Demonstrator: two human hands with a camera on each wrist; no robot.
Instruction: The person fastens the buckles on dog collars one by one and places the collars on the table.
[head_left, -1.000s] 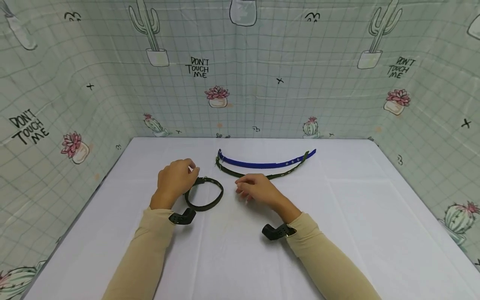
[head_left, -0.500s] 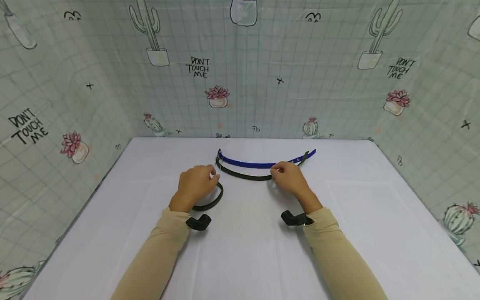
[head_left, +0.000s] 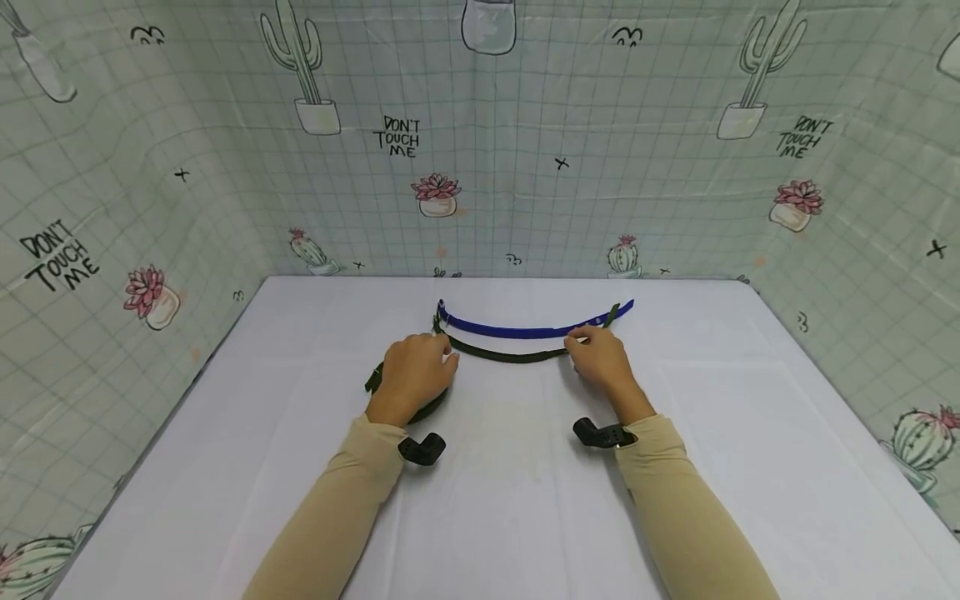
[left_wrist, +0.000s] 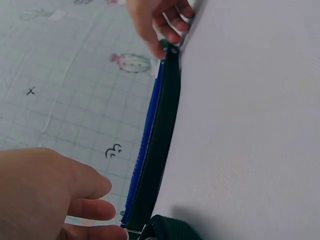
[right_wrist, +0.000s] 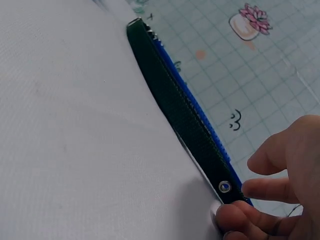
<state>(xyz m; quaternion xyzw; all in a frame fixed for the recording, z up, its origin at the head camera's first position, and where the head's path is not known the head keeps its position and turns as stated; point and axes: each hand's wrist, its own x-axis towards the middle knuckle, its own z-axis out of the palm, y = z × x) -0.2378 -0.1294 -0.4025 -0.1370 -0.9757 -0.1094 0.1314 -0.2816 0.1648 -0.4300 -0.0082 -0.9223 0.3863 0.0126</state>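
A dark green collar (head_left: 510, 358) with metal eyelets lies stretched in a curve on the white table, buckle end at left. Just behind it runs a blue collar (head_left: 517, 332), close alongside. My right hand (head_left: 603, 362) is at the green collar's right part, fingertips right at the strap beside an eyelet (right_wrist: 225, 187), thumb apart from them. My left hand (head_left: 411, 375) hovers near the buckle end, thumb and fingers spread with nothing between them. Beneath it, partly hidden, is another dark green collar (head_left: 431, 408) fastened into a loop.
A white cloth covers the table (head_left: 495, 500). Behind and at both sides stands a grid-patterned curtain (head_left: 510, 125) printed with cacti. Each wrist wears a black camera mount, such as the left one (head_left: 422, 450).
My left hand has moved right from the looped collar toward the straight collars' buckle ends. My right hand has moved right along the green collar. The collars lie about where they were.
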